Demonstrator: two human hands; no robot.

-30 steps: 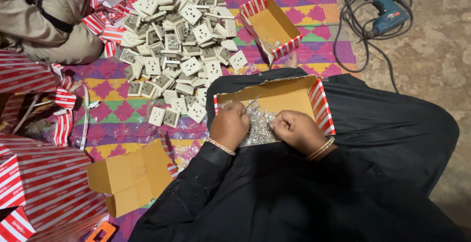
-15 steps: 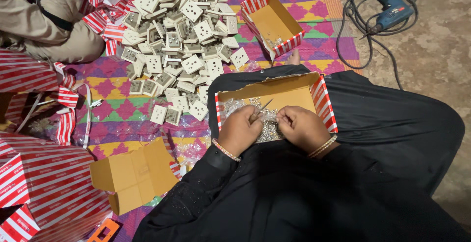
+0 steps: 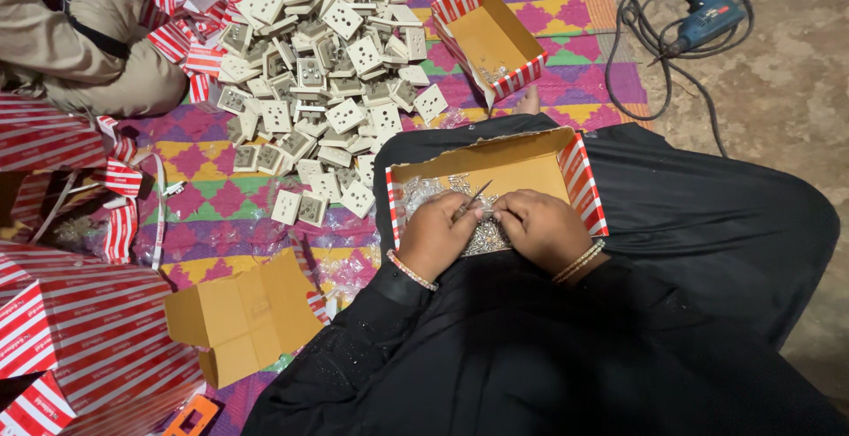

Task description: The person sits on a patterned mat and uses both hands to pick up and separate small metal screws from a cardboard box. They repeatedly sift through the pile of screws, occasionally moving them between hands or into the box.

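Indoors, colourful woven mat (image 3: 221,215) on bare floor (image 3: 778,135), both hands' (image 3: 491,233) grip closed on small metal screws (image 3: 482,234)

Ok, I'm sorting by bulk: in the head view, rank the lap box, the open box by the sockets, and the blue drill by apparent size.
1. Lap box, largest, though nearest the camera.
2. Open box by the sockets.
3. Blue drill, smallest, and farthest away.

We have one view only, from a camera on our head, looking steeply down and close onto our lap; beyond it the patterned mat (image 3: 221,197) stretches ahead on the floor.
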